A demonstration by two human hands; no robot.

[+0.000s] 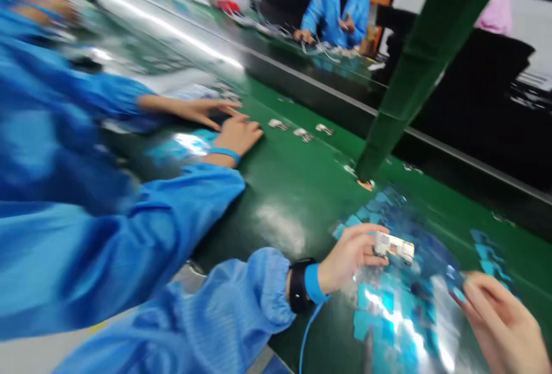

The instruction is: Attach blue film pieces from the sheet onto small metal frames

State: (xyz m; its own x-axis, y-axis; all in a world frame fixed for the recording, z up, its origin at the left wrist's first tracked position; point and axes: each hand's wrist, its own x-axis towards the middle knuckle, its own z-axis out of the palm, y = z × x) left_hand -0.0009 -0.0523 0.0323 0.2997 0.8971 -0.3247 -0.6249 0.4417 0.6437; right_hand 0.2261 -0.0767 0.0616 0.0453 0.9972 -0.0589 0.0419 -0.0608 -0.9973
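My left hand [351,253], with a black band and a blue strap on its wrist, grips a small white part with metal ends [394,247] between thumb and fingers. On the right, my right hand [502,311] is closed in a pinch, and a small piece of blue film [459,293] shows at its fingertips. Below and between both hands lie glossy blue film sheets [379,305] on the green table. More blue film pieces [489,256] lie beyond my right hand.
Several similar small parts [302,134] lie on the green tabletop [276,190]. A green post [401,92] rises from the table. At left, a co-worker's hands [237,135] rest on the table. Another person in blue [338,6] sits across. A blue cord [306,334] hangs from my left wrist.
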